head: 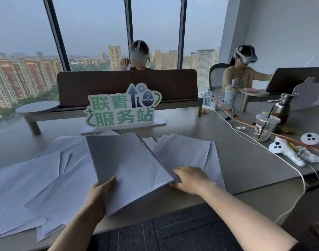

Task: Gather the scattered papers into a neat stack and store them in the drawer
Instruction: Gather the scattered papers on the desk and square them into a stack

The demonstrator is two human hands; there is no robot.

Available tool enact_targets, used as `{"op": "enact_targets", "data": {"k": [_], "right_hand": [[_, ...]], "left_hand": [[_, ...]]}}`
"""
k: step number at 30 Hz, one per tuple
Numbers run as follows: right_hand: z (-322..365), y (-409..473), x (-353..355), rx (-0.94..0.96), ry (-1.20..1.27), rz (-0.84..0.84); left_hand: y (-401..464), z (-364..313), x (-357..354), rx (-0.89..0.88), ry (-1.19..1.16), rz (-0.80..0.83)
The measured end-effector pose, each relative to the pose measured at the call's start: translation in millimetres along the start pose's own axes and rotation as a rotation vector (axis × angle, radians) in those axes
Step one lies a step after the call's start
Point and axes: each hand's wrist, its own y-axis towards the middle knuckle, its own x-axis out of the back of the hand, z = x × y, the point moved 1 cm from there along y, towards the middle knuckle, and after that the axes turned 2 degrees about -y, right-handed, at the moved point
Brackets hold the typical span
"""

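Both hands on stack point(127, 165) | L hand point(98, 192) grips edge | R hand point(189, 179) flat

We see the left hand point(100, 192) gripping the near left edge of a stack of papers point(126, 165), thumb on top, the stack lifted at a tilt over the desk point(245, 160). At three o'clock of it the right hand point(190, 179) rests on its corner. Loose sheets point(37, 180) spread toward nine o'clock (more point(184, 153) at two). A green sign point(122, 107) stands at twelve.
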Motion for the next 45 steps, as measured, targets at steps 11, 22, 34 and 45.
{"op": "enact_targets", "data": {"k": [11,22,34,45], "right_hand": [[9,5,-9,-0.003,-0.139,-0.143],[12,14,15,-0.319,0.142,-0.394],[79,37,27,0.104,0.192,-0.615],[114,37,2,0.496,0.273,-0.446]], "left_hand": [[5,4,6,0.023,-0.064,-0.009],[2,-7,22,0.019,-0.074,-0.026],[2,-13,44,0.024,0.021,-0.049],[2,-19,71,0.131,-0.010,-0.189]]}}
